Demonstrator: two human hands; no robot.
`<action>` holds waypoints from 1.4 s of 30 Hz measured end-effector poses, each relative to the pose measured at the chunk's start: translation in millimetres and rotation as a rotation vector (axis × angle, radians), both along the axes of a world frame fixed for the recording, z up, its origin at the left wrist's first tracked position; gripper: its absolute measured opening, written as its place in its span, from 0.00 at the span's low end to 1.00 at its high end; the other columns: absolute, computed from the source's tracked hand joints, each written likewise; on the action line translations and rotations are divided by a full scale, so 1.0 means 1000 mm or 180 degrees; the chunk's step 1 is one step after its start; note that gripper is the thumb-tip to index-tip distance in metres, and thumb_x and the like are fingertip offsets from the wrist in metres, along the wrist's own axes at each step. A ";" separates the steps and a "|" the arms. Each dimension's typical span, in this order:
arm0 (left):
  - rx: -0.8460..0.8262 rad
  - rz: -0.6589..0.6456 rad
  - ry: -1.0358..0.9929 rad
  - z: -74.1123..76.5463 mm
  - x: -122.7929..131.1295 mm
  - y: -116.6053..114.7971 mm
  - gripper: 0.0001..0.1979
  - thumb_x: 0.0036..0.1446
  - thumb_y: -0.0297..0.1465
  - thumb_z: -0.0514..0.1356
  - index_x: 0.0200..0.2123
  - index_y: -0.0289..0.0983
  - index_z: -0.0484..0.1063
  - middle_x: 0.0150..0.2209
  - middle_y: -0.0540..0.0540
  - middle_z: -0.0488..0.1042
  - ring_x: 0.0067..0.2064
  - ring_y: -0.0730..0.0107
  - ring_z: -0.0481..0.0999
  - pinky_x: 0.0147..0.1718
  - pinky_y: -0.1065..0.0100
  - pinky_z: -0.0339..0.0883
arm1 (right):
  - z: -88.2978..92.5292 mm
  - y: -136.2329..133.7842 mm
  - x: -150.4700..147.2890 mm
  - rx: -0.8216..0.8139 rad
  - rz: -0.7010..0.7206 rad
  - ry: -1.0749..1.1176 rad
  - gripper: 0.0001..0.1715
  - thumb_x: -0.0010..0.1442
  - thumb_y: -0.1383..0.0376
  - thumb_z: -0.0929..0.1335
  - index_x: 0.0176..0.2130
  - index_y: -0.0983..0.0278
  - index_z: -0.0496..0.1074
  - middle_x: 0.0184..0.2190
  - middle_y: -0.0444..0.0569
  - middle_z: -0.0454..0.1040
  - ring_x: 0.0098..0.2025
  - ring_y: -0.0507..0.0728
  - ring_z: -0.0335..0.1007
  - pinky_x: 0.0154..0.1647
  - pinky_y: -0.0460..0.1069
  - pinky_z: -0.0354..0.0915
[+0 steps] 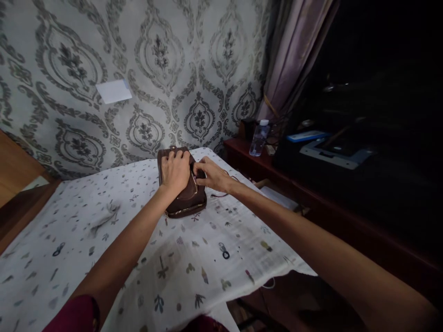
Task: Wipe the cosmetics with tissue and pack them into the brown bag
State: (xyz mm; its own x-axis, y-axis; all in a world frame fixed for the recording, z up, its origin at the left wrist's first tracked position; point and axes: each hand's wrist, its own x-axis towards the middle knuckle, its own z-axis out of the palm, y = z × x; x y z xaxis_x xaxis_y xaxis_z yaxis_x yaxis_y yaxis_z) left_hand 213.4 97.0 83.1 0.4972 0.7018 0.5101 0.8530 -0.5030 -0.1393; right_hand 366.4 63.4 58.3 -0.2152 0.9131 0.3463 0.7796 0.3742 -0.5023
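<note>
A brown bag (188, 203) with gold-coloured zippers lies on the white patterned cloth. My left hand (176, 173) presses on its upper face, the fingers bent and gripping it near the far end. At the right side of the bag, my right hand (212, 175) has its thumb and fingers curled at the edge of a zipped pocket (194, 183), which looks partly unzipped. What those fingertips pinch, if anything, is too small and hidden to make out. A thin dark cord (219, 195) lies by my right wrist.
The printed white cloth (145, 267) covers the surface beneath the bag. A crumpled cloth (105, 217) lies to the left. On a dark red ledge (238, 150) at the right stands a clear bottle (259, 138). Farther right are a blue-and-white object (308, 136) and a purple curtain (290, 50).
</note>
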 end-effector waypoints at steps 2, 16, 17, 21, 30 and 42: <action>-0.0052 -0.0016 -0.0014 0.000 -0.001 -0.001 0.11 0.67 0.29 0.51 0.47 0.38 0.72 0.48 0.39 0.76 0.52 0.50 0.71 0.47 0.54 0.61 | -0.003 -0.002 -0.004 0.0087 -0.0156 0.0084 0.06 0.55 0.69 0.69 0.36 0.63 0.70 0.38 0.46 0.60 0.40 0.56 0.61 0.43 0.49 0.60; 0.0210 -0.0051 0.0106 -0.008 0.000 -0.007 0.11 0.67 0.27 0.49 0.47 0.36 0.70 0.46 0.37 0.76 0.50 0.47 0.71 0.45 0.52 0.60 | -0.049 -0.023 -0.026 0.0756 -0.0200 0.1611 0.40 0.56 0.65 0.65 0.66 0.66 0.55 0.65 0.60 0.63 0.66 0.63 0.60 0.67 0.62 0.57; 0.0206 -0.0052 0.0108 -0.008 0.000 -0.007 0.12 0.67 0.27 0.49 0.47 0.36 0.70 0.46 0.37 0.76 0.50 0.47 0.71 0.45 0.52 0.60 | -0.053 -0.024 -0.030 0.0707 -0.0296 0.1681 0.41 0.58 0.62 0.65 0.67 0.67 0.53 0.67 0.61 0.61 0.68 0.64 0.58 0.68 0.63 0.56; 0.0170 -0.0038 0.0045 -0.009 -0.001 -0.005 0.11 0.67 0.28 0.50 0.46 0.36 0.70 0.46 0.38 0.76 0.51 0.48 0.70 0.46 0.53 0.60 | -0.065 -0.029 -0.049 0.0613 -0.0752 0.1692 0.47 0.63 0.50 0.63 0.70 0.71 0.48 0.72 0.64 0.50 0.74 0.66 0.45 0.73 0.65 0.45; -0.0211 -0.0158 -0.0121 -0.002 -0.006 0.007 0.11 0.66 0.31 0.53 0.49 0.39 0.71 0.49 0.39 0.76 0.54 0.48 0.69 0.48 0.52 0.61 | -0.073 -0.029 -0.096 0.0639 -0.1637 0.1059 0.54 0.60 0.50 0.65 0.71 0.76 0.41 0.73 0.70 0.41 0.75 0.71 0.36 0.70 0.69 0.47; -0.0430 -0.0265 -0.0445 0.000 -0.008 0.013 0.11 0.66 0.33 0.53 0.47 0.41 0.73 0.49 0.39 0.76 0.54 0.49 0.70 0.49 0.52 0.63 | -0.085 -0.020 -0.111 0.1113 -0.2018 0.0576 0.43 0.68 0.52 0.59 0.72 0.71 0.42 0.71 0.72 0.44 0.73 0.73 0.40 0.66 0.71 0.50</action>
